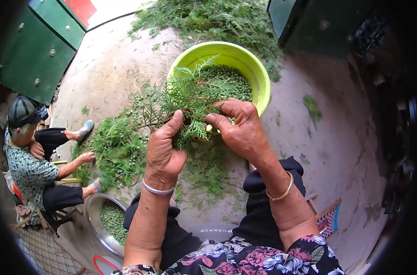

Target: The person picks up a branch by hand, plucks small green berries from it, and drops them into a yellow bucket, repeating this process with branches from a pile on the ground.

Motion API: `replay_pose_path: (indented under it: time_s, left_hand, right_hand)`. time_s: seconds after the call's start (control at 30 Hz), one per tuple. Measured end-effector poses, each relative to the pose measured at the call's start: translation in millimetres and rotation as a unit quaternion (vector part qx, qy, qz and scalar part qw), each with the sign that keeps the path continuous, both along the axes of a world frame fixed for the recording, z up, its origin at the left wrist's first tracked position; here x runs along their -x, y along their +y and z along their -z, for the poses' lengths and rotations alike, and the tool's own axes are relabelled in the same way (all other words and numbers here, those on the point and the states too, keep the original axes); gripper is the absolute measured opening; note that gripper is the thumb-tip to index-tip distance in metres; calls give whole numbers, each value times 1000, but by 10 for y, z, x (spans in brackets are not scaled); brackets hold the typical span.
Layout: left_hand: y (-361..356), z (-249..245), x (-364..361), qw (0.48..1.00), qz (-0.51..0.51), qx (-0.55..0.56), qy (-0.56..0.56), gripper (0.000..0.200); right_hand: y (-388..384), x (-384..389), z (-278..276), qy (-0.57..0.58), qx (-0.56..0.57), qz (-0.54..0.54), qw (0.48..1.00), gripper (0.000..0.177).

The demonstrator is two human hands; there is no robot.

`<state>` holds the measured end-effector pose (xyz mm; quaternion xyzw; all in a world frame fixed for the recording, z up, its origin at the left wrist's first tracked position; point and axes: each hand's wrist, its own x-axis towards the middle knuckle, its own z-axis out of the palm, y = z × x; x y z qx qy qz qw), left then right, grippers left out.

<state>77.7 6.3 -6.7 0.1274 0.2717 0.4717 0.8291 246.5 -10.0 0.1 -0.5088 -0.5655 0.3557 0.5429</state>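
Crosswise between the 2 bare hands, a leafy conifer sprig is held up at the near left side of the lime-green basin, with part of its foliage overlapping the rim and the green seed cones inside. Its long axis looks slanted rather than straight: a brown stem shows at the left, passes near the left thumb, and the fronds fan forward and to the right, over the basin. The left hand has the sprig in its grip, thumb on the near side and fingers mostly hidden behind the greenery. From that grip, the bulk of the foliage lies ahead, away from the body. The right hand is at the right edge of the sprig, thumb and forefinger brought near each other among the leaf tips; whether its grip is closed on a frond or a cone, I cannot tell. Of the 2, the right hand is nearer the cones in the basin, lying right in front of the near rim, while the left hand is nearer the heap of cut sprigs on the floor.
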Motion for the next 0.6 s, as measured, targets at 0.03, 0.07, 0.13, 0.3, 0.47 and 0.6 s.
replay_pose_path:
  time_s: [0.03,0.07,0.13,0.3,0.47,0.6]
  left_hand:
    - [-4,-19,-16,1000,5,5,6,27]
    - [0,-25,-30,1000,8,9,6,27]
    - [22,-24,-55,996,51,12,-68,30]
    - [73,59,-104,982,80,26,-167,35]
    - [172,95,-56,982,64,46,-170,35]
    - [205,160,-31,977,72,42,-197,36]
  right_hand:
    - [-5,-42,14,-67,3,8,998,9]
    - [-11,-69,27,-134,6,17,991,8]
    - [-30,-89,-77,3,60,-11,998,8]
    - [20,-116,-81,465,177,-60,865,9]
    - [63,-121,-116,336,164,4,927,15]
    - [70,-143,-95,285,209,-1,936,16]
